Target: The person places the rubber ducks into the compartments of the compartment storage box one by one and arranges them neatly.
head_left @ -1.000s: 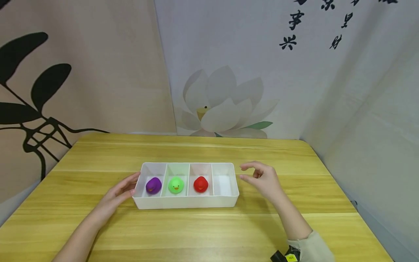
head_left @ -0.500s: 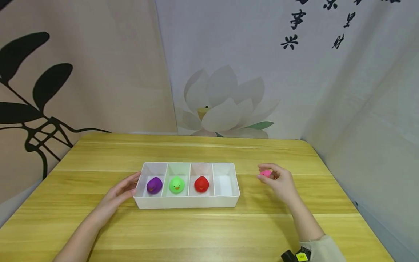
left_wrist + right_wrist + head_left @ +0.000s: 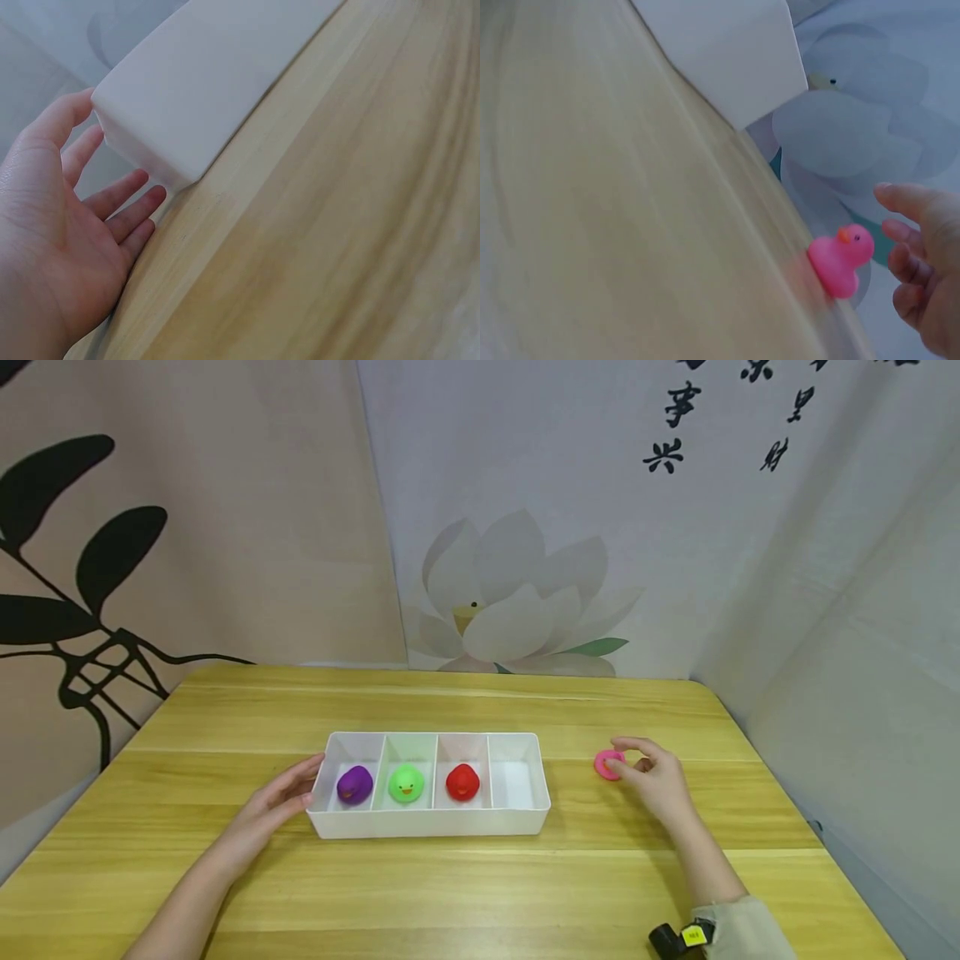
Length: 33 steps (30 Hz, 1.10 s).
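A long white tray [image 3: 429,823] with divided compartments holds a purple rubber duck [image 3: 355,785], a green one [image 3: 406,782] and a red one [image 3: 462,782], each in its own compartment. The rightmost compartment shows a bare floor. My left hand [image 3: 276,801] rests its fingertips at the tray's left end, fingers loosely extended. To the right of the tray, a pink rubber duck [image 3: 839,261] sits upright on the table. My right hand [image 3: 654,775] is beside this duck, thumb and fingers apart; the right wrist view shows a gap between them. From the head, the fingertips partly cover it.
The wooden table [image 3: 420,893] ends at the back against a printed curtain [image 3: 517,485] with a lotus and dark characters. Another curtain [image 3: 847,577] runs along the right side. A black wrist device [image 3: 681,937] sits at my right sleeve.
My right hand has moved right, away from the tray's right end, to the pink duck's right side. The pink duck has come into view. My left hand and the tray have stayed put.
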Tool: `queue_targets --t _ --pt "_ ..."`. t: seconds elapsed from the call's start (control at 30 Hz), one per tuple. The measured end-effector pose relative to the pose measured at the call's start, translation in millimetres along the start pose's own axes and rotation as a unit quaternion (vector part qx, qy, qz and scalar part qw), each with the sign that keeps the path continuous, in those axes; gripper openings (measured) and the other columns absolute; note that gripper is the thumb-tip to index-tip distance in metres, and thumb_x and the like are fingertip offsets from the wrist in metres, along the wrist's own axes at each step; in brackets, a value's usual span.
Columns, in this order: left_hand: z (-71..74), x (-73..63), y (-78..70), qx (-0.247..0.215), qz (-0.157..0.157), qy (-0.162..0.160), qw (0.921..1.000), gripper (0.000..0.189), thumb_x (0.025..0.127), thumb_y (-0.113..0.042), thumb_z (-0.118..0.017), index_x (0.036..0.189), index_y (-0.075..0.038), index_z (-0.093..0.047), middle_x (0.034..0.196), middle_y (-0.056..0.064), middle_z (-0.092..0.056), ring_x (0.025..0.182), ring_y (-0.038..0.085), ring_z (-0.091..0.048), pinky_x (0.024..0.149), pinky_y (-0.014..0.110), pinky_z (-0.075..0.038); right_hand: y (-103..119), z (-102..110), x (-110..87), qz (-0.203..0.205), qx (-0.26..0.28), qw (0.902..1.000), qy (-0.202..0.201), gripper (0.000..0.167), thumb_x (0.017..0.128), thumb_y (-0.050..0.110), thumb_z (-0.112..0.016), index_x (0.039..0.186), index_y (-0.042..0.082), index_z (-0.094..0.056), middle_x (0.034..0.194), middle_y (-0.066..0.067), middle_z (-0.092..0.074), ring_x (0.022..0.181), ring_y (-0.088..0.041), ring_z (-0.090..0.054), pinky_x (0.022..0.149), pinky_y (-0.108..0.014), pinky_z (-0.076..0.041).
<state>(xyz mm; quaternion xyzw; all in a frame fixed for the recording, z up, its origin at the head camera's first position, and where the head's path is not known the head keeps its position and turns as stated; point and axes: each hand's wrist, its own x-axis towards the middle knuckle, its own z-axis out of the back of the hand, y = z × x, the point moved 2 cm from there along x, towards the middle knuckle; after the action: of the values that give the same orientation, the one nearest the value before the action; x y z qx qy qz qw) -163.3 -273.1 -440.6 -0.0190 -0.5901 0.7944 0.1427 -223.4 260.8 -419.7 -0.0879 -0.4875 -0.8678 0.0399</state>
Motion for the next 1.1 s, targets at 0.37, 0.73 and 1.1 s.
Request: queue_targets --t 0.37,0.73,1.1 --pt "-1.0 -0.7 0.9 -0.002 0.0 0.0 1.0 0.051 0.101 -0.013 -0.046 0.149 -0.008 -0.032 0.143 0.024 -0.039 0.117 0.004 -0.046 0.09 0.021 -0.04 -20.8 -0.5 3.5 -0.031 -0.028 0.9991 0.005 0.042 0.086 0.024 -0.074 0.122 0.006 -0.063 0.115 -0.012 -0.061 0.055 -0.009 -0.041 0.046 -0.022 -0.038" --pt "0.3 -1.8 0.8 0.006 -0.001 -0.001 1.0 0.051 0.101 -0.013 -0.046 0.15 -0.01 -0.032 0.144 0.022 -0.039 0.118 0.003 -0.045 0.091 0.02 -0.039 -30.0 -5.5 8.1 -0.044 -0.031 0.9986 0.001 0.04 0.085 0.028 -0.075 0.118 0.007 -0.066 0.113 -0.011 -0.062 0.082 -0.021 -0.054 0.062 -0.024 -0.046" --pt "-0.5 -0.5 1.9 -0.003 0.003 0.002 1.0 0.05 0.101 -0.013 -0.046 0.15 -0.01 -0.032 0.144 0.022 -0.038 0.118 0.005 -0.046 0.091 0.022 -0.039 -26.2 -6.0 5.9 -0.037 -0.038 0.9985 -0.016 0.032 0.084 0.019 -0.076 0.112 0.005 -0.069 0.104 -0.011 -0.065 0.064 -0.015 -0.046 0.048 -0.022 -0.038"
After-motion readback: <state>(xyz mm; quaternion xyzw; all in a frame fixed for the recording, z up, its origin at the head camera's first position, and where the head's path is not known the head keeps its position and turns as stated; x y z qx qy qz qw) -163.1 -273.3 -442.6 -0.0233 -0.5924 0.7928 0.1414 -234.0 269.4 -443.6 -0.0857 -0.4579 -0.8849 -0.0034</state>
